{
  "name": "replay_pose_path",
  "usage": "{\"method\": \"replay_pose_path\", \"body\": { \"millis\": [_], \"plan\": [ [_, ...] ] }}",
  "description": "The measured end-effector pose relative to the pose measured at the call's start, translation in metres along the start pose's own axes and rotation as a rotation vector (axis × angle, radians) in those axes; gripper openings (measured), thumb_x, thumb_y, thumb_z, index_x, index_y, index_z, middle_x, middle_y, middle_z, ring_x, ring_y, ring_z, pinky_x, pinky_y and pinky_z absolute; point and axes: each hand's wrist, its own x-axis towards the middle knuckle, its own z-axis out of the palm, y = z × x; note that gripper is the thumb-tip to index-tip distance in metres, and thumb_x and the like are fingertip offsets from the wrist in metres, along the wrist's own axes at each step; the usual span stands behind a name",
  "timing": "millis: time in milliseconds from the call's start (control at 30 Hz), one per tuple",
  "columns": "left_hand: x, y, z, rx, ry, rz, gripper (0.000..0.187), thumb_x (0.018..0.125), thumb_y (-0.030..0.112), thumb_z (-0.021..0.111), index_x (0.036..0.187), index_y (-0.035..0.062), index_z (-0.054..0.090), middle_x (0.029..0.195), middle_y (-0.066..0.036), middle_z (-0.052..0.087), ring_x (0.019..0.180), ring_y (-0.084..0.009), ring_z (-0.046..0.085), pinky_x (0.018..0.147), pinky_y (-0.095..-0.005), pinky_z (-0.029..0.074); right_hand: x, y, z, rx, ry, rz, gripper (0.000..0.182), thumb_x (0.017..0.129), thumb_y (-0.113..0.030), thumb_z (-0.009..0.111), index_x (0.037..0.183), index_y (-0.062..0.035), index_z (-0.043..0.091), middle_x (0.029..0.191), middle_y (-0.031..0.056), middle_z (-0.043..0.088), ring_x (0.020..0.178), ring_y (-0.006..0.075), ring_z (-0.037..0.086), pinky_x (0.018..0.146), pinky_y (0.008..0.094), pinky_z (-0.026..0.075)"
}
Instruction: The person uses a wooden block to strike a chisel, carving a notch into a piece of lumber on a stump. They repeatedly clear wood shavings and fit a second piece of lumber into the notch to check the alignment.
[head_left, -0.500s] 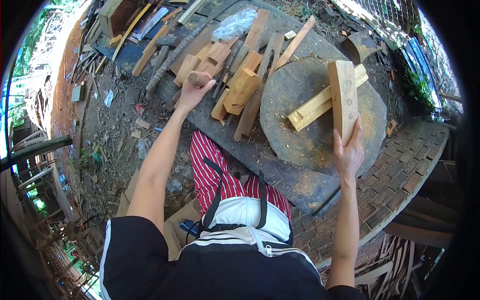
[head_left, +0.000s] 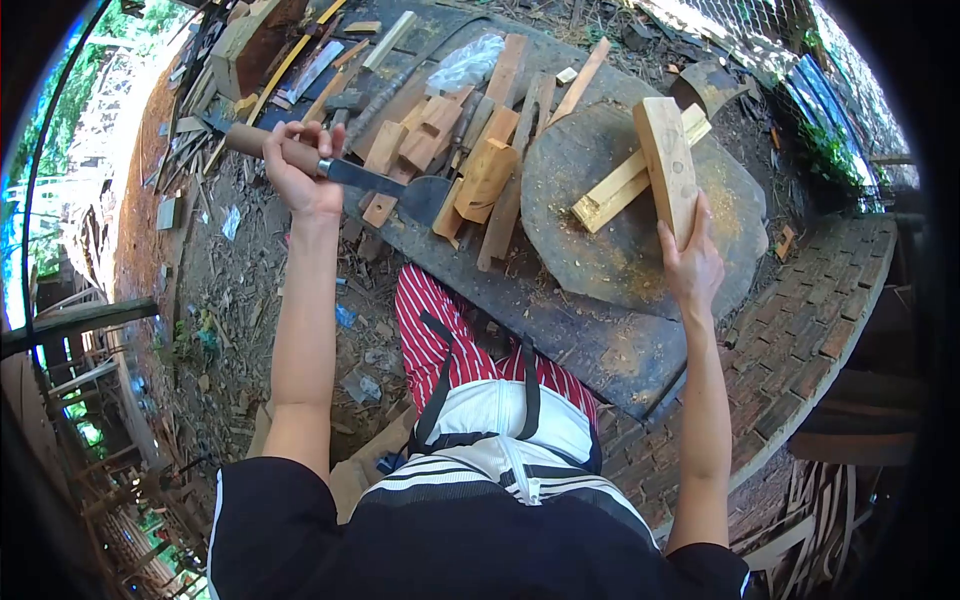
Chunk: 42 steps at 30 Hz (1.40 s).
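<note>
My left hand (head_left: 303,172) is closed round the wooden handle of a knife-like tool (head_left: 375,178), whose dark blade points right and ends in a broad rounded tip over the edge of the wood pieces. A thick pale wooden block (head_left: 666,160) is gripped at its near end by my right hand (head_left: 694,262). The block stands tilted above a round wooden stump (head_left: 570,155). Beneath and behind it, a grooved length of wood (head_left: 615,192) lies diagonally across the stump top, with sawdust around it.
Several wooden plane-like blocks (head_left: 486,180) and sticks lie on the dark board (head_left: 550,325) left of the stump. A clear plastic bag (head_left: 466,64) sits behind them. Brick paving (head_left: 800,310) is at the right, and wood scraps litter the ground at the left.
My left hand has moved left and turned, and the tool's blade now shows. The block in my right hand has shifted slightly left and tilted. The whole view has moved a little.
</note>
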Motion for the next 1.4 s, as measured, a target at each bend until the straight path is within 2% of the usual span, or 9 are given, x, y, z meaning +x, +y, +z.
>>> {"method": "replay_pose_path", "body": {
  "millis": [100, 200, 333, 367, 467, 533, 700, 800, 1400],
  "plan": [
    [-0.002, -0.008, 0.022, -0.388, 0.398, -0.210, 0.013, 0.092, 0.009, 0.062, 0.085, 0.0024, 0.052, 0.068, -0.004, 0.052, 0.057, -0.0135, 0.048, 0.065, -0.0239, 0.055, 0.000, 0.003, 0.003, -0.006, -0.005, 0.018, 0.077, 0.089, -0.048, 0.066, 0.154, -0.0267, 0.030, 0.093, 0.0211, 0.074, 0.081, 0.0424, 0.072, 0.069, 0.0497, 0.057],
    [0.001, -0.037, -0.020, -0.716, 0.063, -0.485, 0.013, 0.092, 0.008, 0.063, 0.087, 0.0025, 0.051, 0.072, -0.003, 0.051, 0.060, -0.0121, 0.048, 0.055, -0.0226, 0.046, -0.001, 0.003, 0.003, -0.003, 0.008, 0.017, 0.077, 0.089, -0.049, 0.066, 0.153, -0.0267, 0.030, 0.093, 0.0206, 0.074, 0.081, 0.0421, 0.072, 0.069, 0.0497, 0.057],
    [-0.017, -0.064, 0.022, -0.638, 0.216, -0.558, 0.034, 0.097, 0.037, 0.062, 0.088, 0.0058, 0.051, 0.070, -0.001, 0.045, 0.058, -0.0140, 0.045, 0.054, -0.0273, 0.041, -0.003, 0.000, 0.002, -0.004, 0.010, 0.018, 0.078, 0.088, -0.049, 0.066, 0.153, -0.0262, 0.030, 0.094, 0.0188, 0.074, 0.081, 0.0402, 0.072, 0.068, 0.0485, 0.057],
    [-0.016, -0.075, 0.019, -0.530, 0.176, -0.507, 0.047, 0.098, 0.052, 0.054, 0.097, 0.0056, 0.051, 0.076, -0.004, 0.047, 0.065, -0.0175, 0.048, 0.063, -0.0325, 0.046, -0.003, -0.001, 0.000, 0.009, 0.004, 0.023, 0.078, 0.088, -0.049, 0.066, 0.154, -0.0252, 0.030, 0.093, 0.0183, 0.074, 0.081, 0.0407, 0.072, 0.068, 0.0487, 0.056],
    [-0.044, -0.087, 0.088, -0.310, 0.254, -0.304, 0.051, 0.101, 0.056, 0.047, 0.111, 0.0058, 0.048, 0.085, -0.007, 0.049, 0.076, -0.0201, 0.050, 0.076, -0.0399, 0.048, -0.003, 0.001, 0.000, 0.016, -0.002, 0.020, 0.079, 0.088, -0.049, 0.066, 0.154, -0.0241, 0.030, 0.094, 0.0184, 0.074, 0.081, 0.0417, 0.072, 0.069, 0.0491, 0.056],
    [-0.051, -0.098, 0.105, -0.187, 0.009, -0.204, 0.042, 0.108, 0.046, 0.038, 0.119, 0.0051, 0.044, 0.095, -0.013, 0.054, 0.091, -0.0248, 0.055, 0.102, -0.0517, 0.045, -0.003, -0.001, -0.006, 0.011, -0.054, 0.062, 0.079, 0.088, -0.049, 0.065, 0.154, -0.0237, 0.030, 0.098, 0.0184, 0.074, 0.082, 0.0421, 0.072, 0.069, 0.0495, 0.056],
    [-0.075, -0.122, 0.158, 0.467, -0.434, 0.271, 0.028, 0.105, 0.026, 0.055, 0.117, 0.0056, 0.040, 0.095, -0.008, 0.062, 0.093, -0.0182, 0.065, 0.095, -0.0470, 0.052, -0.002, -0.001, -0.005, 0.045, -0.064, 0.045, 0.079, 0.088, -0.050, 0.065, 0.154, -0.0222, 0.032, 0.103, 0.0178, 0.073, 0.084, 0.0417, 0.072, 0.069, 0.0493, 0.057],
    [-0.071, -0.141, 0.165, 0.459, -0.594, 0.352, 0.029, 0.101, 0.018, 0.062, 0.113, 0.0043, 0.040, 0.091, -0.006, 0.063, 0.084, -0.0158, 0.068, 0.090, -0.0411, 0.058, -0.002, 0.001, -0.003, 0.032, -0.039, 0.035, 0.079, 0.087, -0.050, 0.066, 0.153, -0.0210, 0.033, 0.100, 0.0181, 0.074, 0.081, 0.0408, 0.072, 0.068, 0.0491, 0.057],
    [-0.078, -0.185, 0.185, 0.411, -0.421, 0.424, 0.045, 0.094, 0.013, 0.072, 0.119, 0.0001, 0.036, 0.087, -0.007, 0.060, 0.070, -0.0138, 0.070, 0.063, -0.0292, 0.064, -0.003, 0.008, 0.006, 0.066, 0.044, -0.020, 0.077, 0.088, -0.050, 0.065, 0.152, -0.0210, 0.035, 0.088, 0.0183, 0.073, 0.072, 0.0382, 0.072, 0.063, 0.0489, 0.057]
  ]
}}
